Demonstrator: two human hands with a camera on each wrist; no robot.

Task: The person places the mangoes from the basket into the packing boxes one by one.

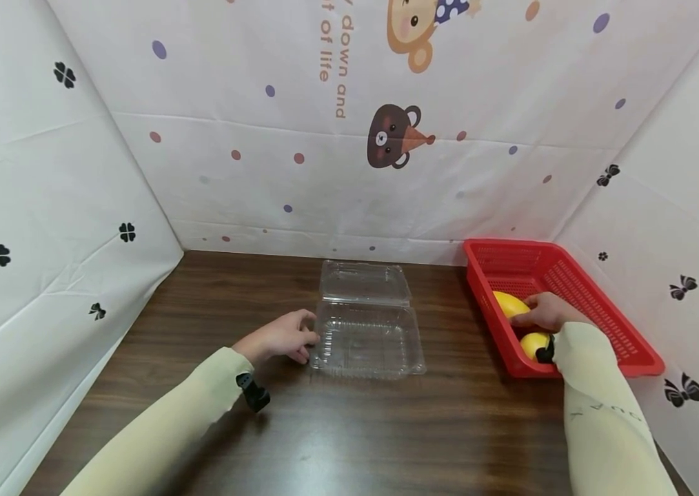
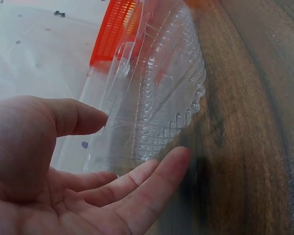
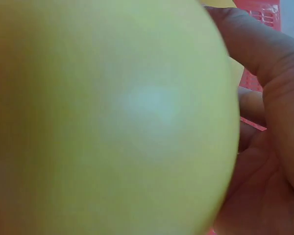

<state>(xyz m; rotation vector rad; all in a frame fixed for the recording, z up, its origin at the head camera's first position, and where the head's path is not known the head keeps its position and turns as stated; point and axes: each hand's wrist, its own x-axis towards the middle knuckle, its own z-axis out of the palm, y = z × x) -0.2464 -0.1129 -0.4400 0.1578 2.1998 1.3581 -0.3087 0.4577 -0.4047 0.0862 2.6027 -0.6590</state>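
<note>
A clear plastic clamshell container [image 1: 367,337] lies with its lid [image 1: 365,282] folded back on the dark wooden table. My left hand [image 1: 287,336] is at the container's left edge, fingers loosely bent. In the left wrist view its thumb [image 2: 83,117] overlaps the rim, with the other fingertips beside the ribbed wall. Inside the red basket, my right hand [image 1: 551,311] grips a smooth yellow fruit [image 1: 507,303] between thumb and fingers. A second yellow fruit [image 1: 532,344] lies under the right wrist; a rounded yellow surface [image 3: 137,117] fills most of the right wrist view, hiding much of the hand.
The red perforated basket [image 1: 604,296] stands at the table's right, against the side wall. White patterned sheets [image 1: 275,186] enclose the back and both sides. Bare wooden tabletop [image 1: 449,413] stretches in front of the container and between it and the basket.
</note>
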